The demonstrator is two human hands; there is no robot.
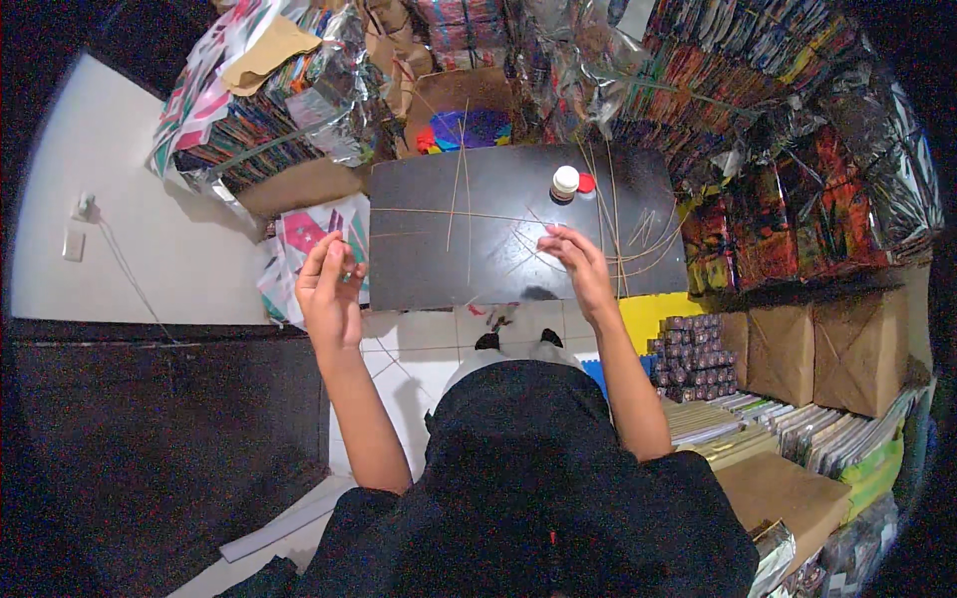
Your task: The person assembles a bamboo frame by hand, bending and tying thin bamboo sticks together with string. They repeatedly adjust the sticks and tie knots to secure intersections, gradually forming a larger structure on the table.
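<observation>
My left hand [333,295] is raised just past the table's left edge, its thumb and fingers pinched together. A short dark end of a thin brown stick shows at its fingertips. My right hand [581,263] is over the table with its fingers bent together. One long thin stick [454,212] runs from the table's left edge to these fingers and seems gripped there. More thin, bendy sticks [610,209] lie on the dark table [419,274], some straight, some curved, with short pieces at the right. Beyond my right hand stands a small jar with a white top [565,181].
A red lid [586,183] lies beside the jar. Wrapped stacks of printed sheets [688,85] crowd the back and right. Small dark cylinders [695,357] are piled at the right, near brown paper packages [857,349]. A white wall [120,199] is at the left.
</observation>
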